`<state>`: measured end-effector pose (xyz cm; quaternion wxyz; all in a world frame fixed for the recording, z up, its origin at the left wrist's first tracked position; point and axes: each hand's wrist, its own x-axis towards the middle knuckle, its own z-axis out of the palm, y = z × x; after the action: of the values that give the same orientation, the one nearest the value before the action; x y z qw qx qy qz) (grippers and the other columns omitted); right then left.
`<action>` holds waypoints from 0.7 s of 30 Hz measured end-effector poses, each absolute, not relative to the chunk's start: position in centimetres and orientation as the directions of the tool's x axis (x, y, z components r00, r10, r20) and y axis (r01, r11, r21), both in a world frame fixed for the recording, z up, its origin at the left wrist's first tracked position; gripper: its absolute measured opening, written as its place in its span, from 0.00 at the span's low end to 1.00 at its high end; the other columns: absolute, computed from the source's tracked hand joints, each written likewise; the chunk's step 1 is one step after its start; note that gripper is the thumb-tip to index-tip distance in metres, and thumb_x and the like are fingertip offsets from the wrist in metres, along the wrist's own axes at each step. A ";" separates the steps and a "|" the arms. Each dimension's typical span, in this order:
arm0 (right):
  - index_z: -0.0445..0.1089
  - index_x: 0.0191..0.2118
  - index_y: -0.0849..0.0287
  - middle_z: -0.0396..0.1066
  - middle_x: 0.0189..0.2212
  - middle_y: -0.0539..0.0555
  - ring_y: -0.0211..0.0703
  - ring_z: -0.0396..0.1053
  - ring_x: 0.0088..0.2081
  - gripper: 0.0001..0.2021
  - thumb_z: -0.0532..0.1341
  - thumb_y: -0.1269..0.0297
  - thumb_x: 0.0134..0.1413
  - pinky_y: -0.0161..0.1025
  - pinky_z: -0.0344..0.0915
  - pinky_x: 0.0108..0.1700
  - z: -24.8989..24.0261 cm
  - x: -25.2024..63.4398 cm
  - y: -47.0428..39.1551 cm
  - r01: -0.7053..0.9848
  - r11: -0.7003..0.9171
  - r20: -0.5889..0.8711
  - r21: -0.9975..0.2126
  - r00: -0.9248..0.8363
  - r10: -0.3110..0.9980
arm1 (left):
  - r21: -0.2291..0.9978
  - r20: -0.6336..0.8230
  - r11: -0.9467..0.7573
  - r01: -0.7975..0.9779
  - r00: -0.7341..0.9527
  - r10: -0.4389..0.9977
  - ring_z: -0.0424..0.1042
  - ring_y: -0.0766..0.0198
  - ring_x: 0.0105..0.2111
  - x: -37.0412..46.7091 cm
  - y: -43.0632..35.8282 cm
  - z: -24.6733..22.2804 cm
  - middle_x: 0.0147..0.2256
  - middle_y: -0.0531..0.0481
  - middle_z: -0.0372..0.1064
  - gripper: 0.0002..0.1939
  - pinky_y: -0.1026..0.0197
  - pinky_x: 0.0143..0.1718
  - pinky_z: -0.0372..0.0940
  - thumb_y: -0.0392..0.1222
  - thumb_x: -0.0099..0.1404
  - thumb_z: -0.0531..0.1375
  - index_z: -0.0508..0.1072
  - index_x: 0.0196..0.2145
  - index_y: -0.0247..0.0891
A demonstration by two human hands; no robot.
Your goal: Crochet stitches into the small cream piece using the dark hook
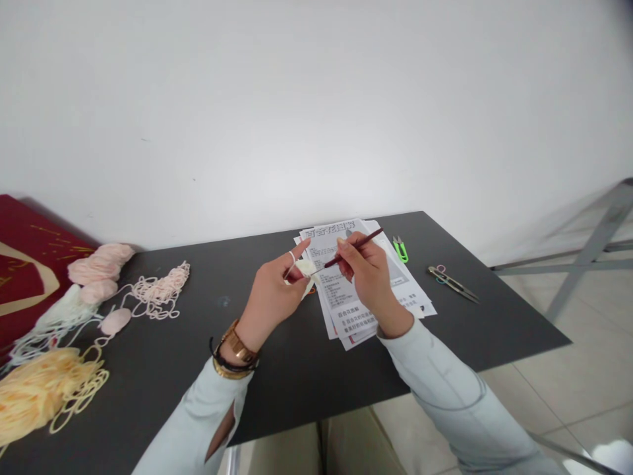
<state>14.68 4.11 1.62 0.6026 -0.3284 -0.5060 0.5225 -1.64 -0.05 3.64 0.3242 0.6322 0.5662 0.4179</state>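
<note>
My left hand (283,282) pinches a small piece of pale cream crochet work (305,268), with a strand of yarn looped round the raised index finger. In my right hand (364,269) is a crochet hook (354,248) with a dark red handle, held like a pen. Its thin metal end points left and meets the crochet work; whether it passes through a stitch is too small to tell. Beneath both hands lies a stack of printed sheets (341,307). A bit of orange shows just below the crochet work, partly hidden.
Green thread snips (400,249) and metal scissors (453,284) lie right of the sheets on the black table (277,389). At the left are pink yarn (101,267), loose pink strands (161,290), white yarn (59,320), yellow yarn (44,389) and a dark red bag (30,264). A wall stands behind.
</note>
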 end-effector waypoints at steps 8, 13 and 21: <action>0.61 0.22 0.58 0.54 0.08 0.40 0.26 0.43 0.11 0.16 0.67 0.57 0.50 0.28 0.39 0.14 2.2 14.7 4.5 -0.475 -0.074 0.010 -0.877 -0.174 0.985 | 0.987 -0.092 0.124 -0.101 0.281 0.955 0.61 0.74 0.24 -2.5 -0.3 4.1 0.25 0.57 0.68 0.37 0.69 0.27 0.55 0.31 0.49 0.68 0.70 0.58 0.38; 0.60 0.22 0.58 0.50 0.08 0.39 0.25 0.40 0.12 0.17 0.68 0.57 0.48 0.28 0.38 0.15 2.4 14.9 4.4 -0.487 -0.187 -0.062 -0.853 -0.261 0.963 | 0.979 -0.124 0.168 -0.113 0.321 0.939 0.62 0.73 0.25 -2.7 -0.3 3.9 0.24 0.56 0.67 0.36 0.68 0.29 0.56 0.30 0.48 0.70 0.72 0.56 0.40; 0.59 0.21 0.58 0.51 0.09 0.39 0.25 0.40 0.12 0.17 0.68 0.59 0.46 0.28 0.37 0.14 2.6 14.8 4.3 -0.472 -0.316 -0.147 -0.823 -0.360 0.921 | 0.979 -0.106 0.169 -0.111 0.430 0.897 0.61 0.73 0.26 -3.1 -0.3 3.4 0.26 0.57 0.64 0.34 0.67 0.30 0.56 0.32 0.51 0.70 0.72 0.56 0.42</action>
<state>14.81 4.26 2.58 0.4669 -0.3189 -0.3524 0.7457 -3.11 -0.30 3.36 0.6654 0.5216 0.3765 0.3788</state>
